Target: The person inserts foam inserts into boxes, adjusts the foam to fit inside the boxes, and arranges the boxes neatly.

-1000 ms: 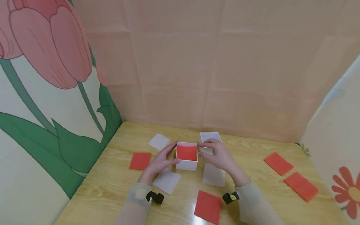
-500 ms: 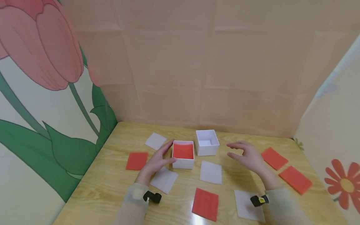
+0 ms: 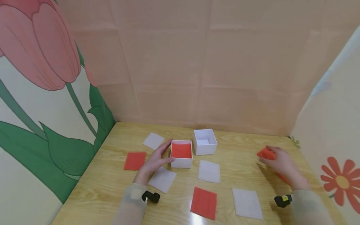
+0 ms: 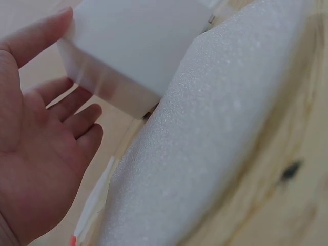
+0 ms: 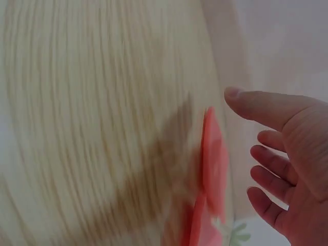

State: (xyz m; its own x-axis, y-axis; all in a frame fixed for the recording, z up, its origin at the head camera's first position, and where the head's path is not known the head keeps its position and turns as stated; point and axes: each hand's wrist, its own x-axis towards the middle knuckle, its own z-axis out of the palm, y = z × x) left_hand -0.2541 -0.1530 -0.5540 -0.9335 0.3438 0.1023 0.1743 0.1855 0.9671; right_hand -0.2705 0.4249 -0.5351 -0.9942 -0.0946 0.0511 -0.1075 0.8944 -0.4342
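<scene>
My left hand (image 3: 154, 162) holds a white square box (image 3: 181, 163) at its left side, thumb by the front corner and fingers toward the back. A red sheet (image 3: 181, 151) lies inside that box. In the left wrist view, thumb and fingers spread around the white box (image 4: 138, 41). Over at the right, my right hand (image 3: 284, 164) is above a red square sheet (image 3: 264, 153), partly hiding it. The right wrist view shows the right hand (image 5: 292, 154) with thumb and fingers apart, beside the red sheets (image 5: 214, 164).
Another white box (image 3: 206, 147), bare inside, stands right of the held one. White foam squares (image 3: 209, 171) and red squares (image 3: 203, 203) lie scattered on the wooden table (image 3: 107, 190). One foam square (image 4: 205, 118) is large in the left wrist view. A curtain hangs behind.
My right hand has moved from beside the held box across to the red squares at the right. The left hand stays at the box. The head view has shifted slightly.
</scene>
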